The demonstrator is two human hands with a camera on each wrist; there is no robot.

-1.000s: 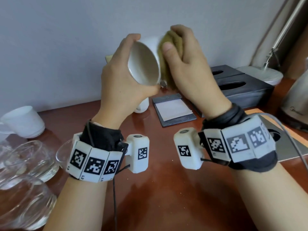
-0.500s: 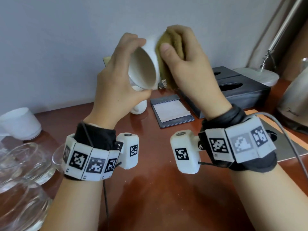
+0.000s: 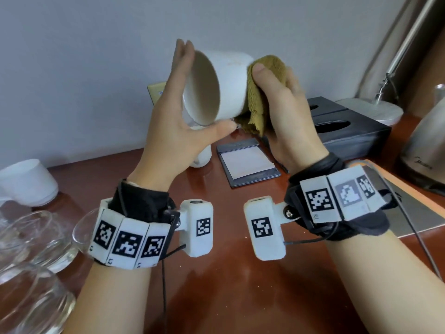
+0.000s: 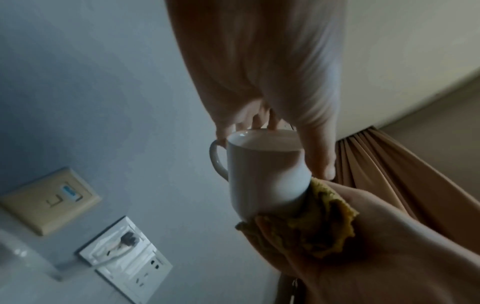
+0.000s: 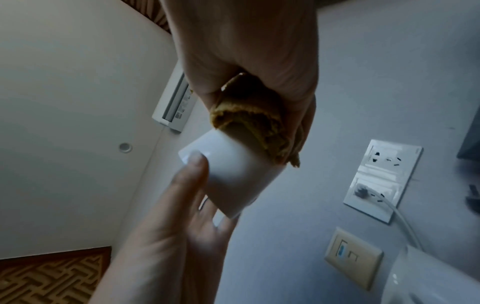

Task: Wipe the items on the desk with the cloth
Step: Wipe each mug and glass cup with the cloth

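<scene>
at the far left, a second cup (image 3: 26, 182) and some glassware (image 3: 29, 242) are sitting on the desk (image 3: 228, 285). the left hand (image 3: 175, 131) is reaching up with its fingers (image 3: 183, 54) held nearly straight along the far side of the mug's rim and its thumb spread under the lower edge, so the mug (image 3: 216, 88) is resting between them in the air above the desk, tipped on its side with its mouth facing the person. the left wrist view is showing the handle beside those fingertips. to the right, the right hand (image 3: 284, 109) is curling around the cloth (image 3: 262, 92), thumb on top, pressing it against the mug's base. below it a notepad (image 3: 248, 162) is lying flat; further right a black box (image 3: 346, 126) is sitting.
</scene>
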